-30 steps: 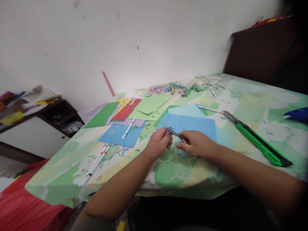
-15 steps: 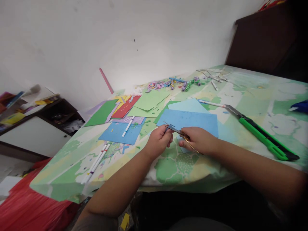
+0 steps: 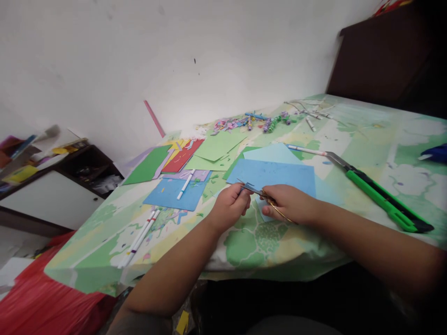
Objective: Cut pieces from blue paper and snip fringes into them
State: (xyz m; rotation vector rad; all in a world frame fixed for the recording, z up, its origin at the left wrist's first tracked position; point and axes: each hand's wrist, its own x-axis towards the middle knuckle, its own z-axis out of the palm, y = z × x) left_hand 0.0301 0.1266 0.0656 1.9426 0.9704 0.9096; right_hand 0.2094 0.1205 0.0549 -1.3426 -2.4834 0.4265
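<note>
My right hand is closed around a pair of scissors with gold-coloured handles, its blades pointing left. My left hand pinches a small blue piece of paper, which sits at the scissor blades; most of it is hidden by the fingers. Both hands hover over the near part of the table. Just beyond them lies a blue sheet, with a light blue sheet partly under it. Another light blue piece shows beneath my right hand.
A large green cutter lies at the right, its blade touching a marker. Leftward are green sheets, a red sheet, a blue sheet and white markers. Paper scraps and paper coils lie along the wall.
The scissors and my right thumb have shifted very slightly. My left hand still pinches the blue piece at the blades, and the things on the table stay in place.
</note>
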